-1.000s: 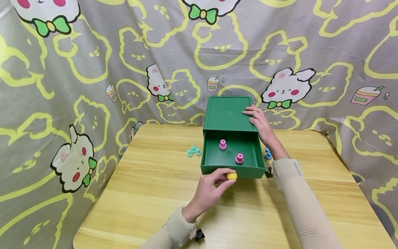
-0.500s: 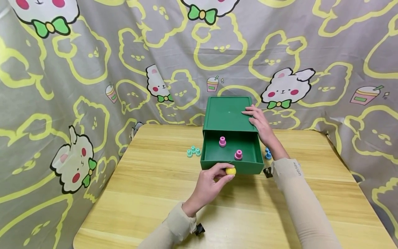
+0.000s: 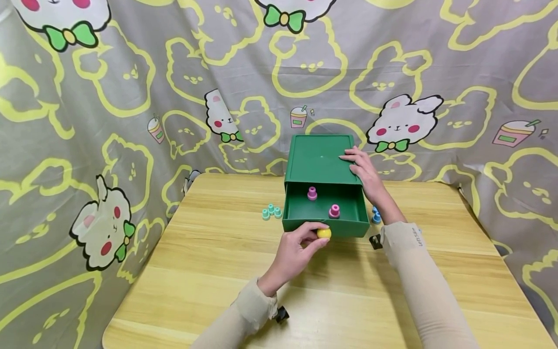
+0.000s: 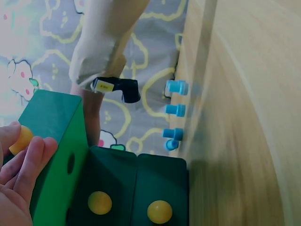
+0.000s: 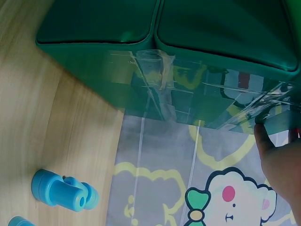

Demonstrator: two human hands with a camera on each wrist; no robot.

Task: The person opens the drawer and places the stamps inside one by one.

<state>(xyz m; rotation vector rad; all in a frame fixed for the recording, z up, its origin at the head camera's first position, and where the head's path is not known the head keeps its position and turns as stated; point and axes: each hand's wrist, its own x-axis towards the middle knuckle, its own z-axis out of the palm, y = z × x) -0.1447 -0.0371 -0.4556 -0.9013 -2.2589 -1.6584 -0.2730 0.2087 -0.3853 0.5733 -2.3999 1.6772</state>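
Note:
My left hand pinches the round yellow knob on the front of the pulled-out top drawer. Inside that drawer two pink stepped pegs stand upright, one farther back than the other. The drawer belongs to a green drawer cabinet. On the cabinet's top right edge my right hand rests with its fingers extended over the lid. Two lower drawers, with their own yellow knobs, are closed in the left wrist view. Tape shows on the cabinet's side in the right wrist view.
Several mint-green pegs stand left of the cabinet on the wooden table. Several blue pegs are on its right, partly hidden by the right arm in the head view. A patterned curtain hangs close behind.
The top drawer has slid partway back into the cabinet, the left hand moving forward with its knob. The pink pegs have moved back with it. The right hand stays in place.

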